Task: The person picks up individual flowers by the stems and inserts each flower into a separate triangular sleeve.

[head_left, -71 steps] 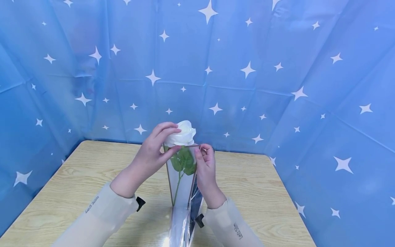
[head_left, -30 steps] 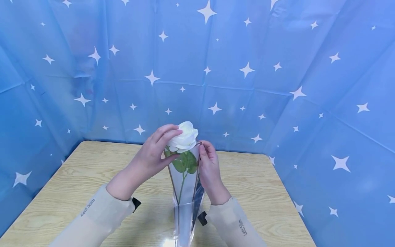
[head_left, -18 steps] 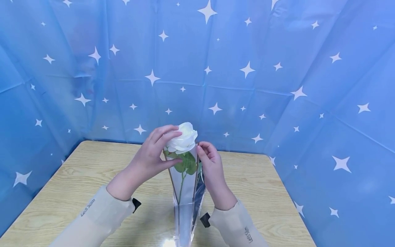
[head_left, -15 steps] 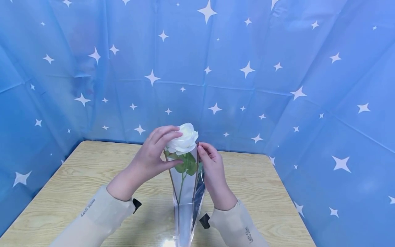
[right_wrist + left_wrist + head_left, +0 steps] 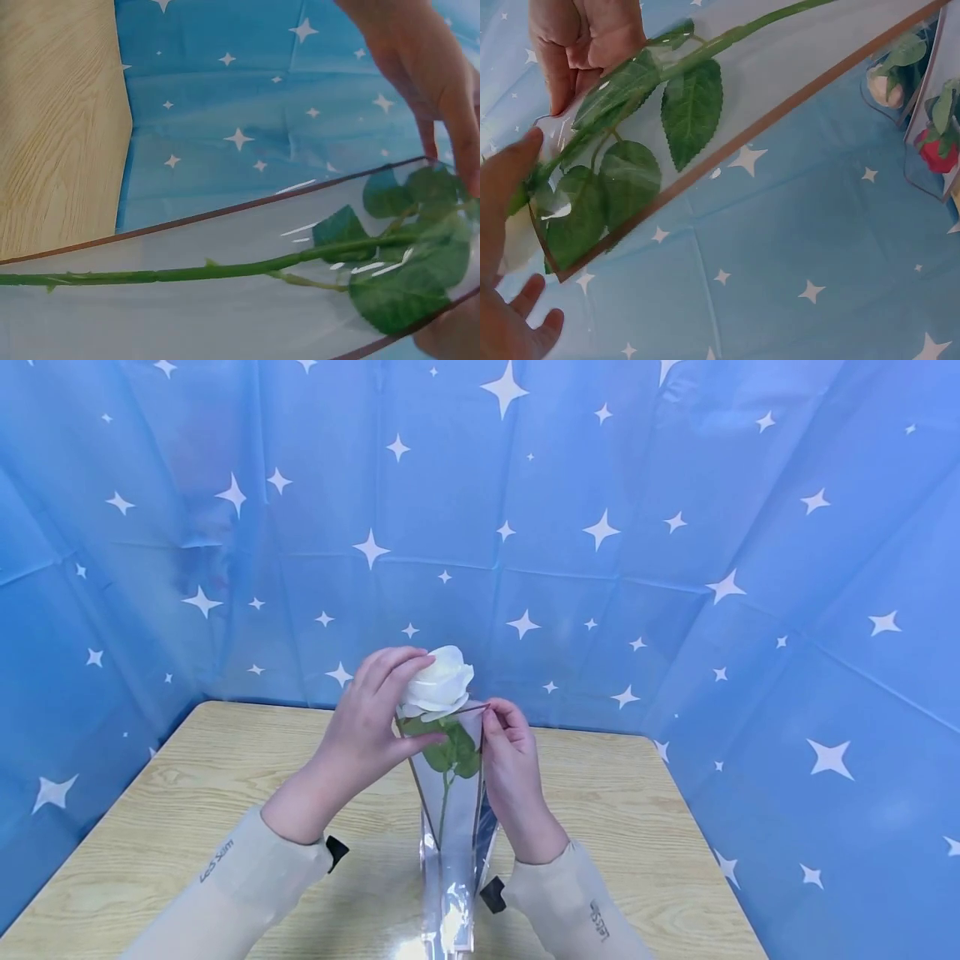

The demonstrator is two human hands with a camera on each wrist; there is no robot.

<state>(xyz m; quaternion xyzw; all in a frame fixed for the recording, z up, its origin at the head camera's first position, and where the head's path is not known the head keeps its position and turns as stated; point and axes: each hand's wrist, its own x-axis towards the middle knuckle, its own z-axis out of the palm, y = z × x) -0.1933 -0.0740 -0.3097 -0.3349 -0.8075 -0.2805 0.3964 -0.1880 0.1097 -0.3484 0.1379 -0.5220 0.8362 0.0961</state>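
A white rose (image 5: 444,683) stands with its bloom above the mouth of a clear flower sleeve (image 5: 461,814) with brown edging. Its green stem (image 5: 187,274) and leaves (image 5: 630,176) show through the film. My left hand (image 5: 360,722) grips the bloom from the left, fingers curved over its far side and thumb low by the leaves. At the sleeve's upper right corner, my right hand (image 5: 517,768) pinches the edge between thumb and fingers. Most of the bloom is hidden behind the left hand in the left wrist view.
A pale rose (image 5: 885,86) and a red rose (image 5: 937,154), both in clear wraps, appear at the right of the left wrist view. The wooden table (image 5: 615,827) is backed by a blue starry curtain (image 5: 465,527).
Over the last half second the bloom and my left hand have risen slightly and shifted left. The sleeve's right corner has come up a little, still pinched by my right hand.
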